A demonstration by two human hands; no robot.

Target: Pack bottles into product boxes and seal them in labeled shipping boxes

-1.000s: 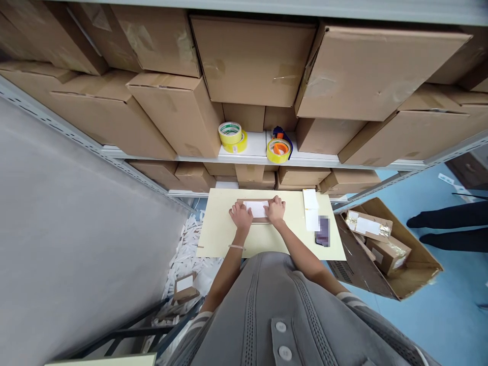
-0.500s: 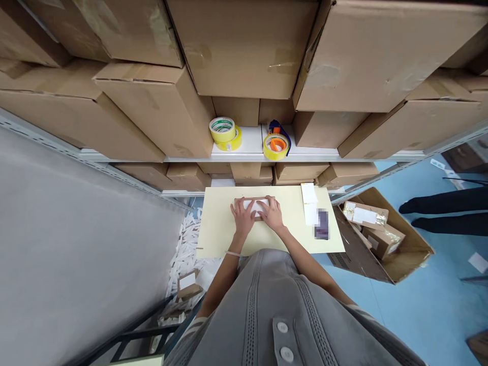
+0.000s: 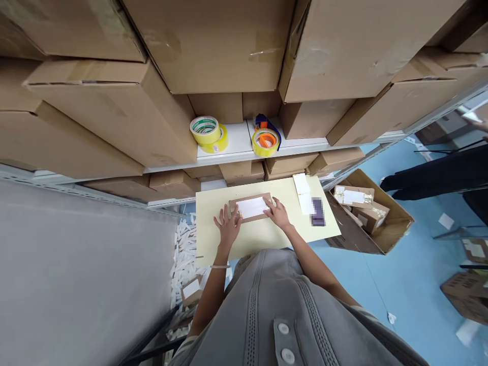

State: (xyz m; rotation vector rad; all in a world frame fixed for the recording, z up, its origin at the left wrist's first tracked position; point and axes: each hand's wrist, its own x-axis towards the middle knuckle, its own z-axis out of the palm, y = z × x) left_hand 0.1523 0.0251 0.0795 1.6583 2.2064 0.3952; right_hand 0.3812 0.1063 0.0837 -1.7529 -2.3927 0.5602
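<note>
A small flat cardboard box (image 3: 256, 218) lies on the pale yellow tabletop (image 3: 259, 241), slightly tilted. On its top is a white label (image 3: 251, 207). My left hand (image 3: 229, 227) rests at the box's left end, fingers spread and thumb at the label's left edge. At the other end, my right hand (image 3: 279, 214) has its fingers apart, with the tips on the label's right end. Neither hand is wrapped around the box.
White label sheets (image 3: 303, 194) and a pixelated dark object (image 3: 317, 212) lie at the table's right. Clear tape rolls (image 3: 206, 129) and a tape dispenser (image 3: 266, 140) sit on the shelf. A large carton (image 3: 398, 223) holds parcels. Another person's legs (image 3: 430, 170) stand beyond.
My hands have moved apart from the label's middle to its two ends, uncovering it. The box has turned slightly, and my view has shifted to the right.
</note>
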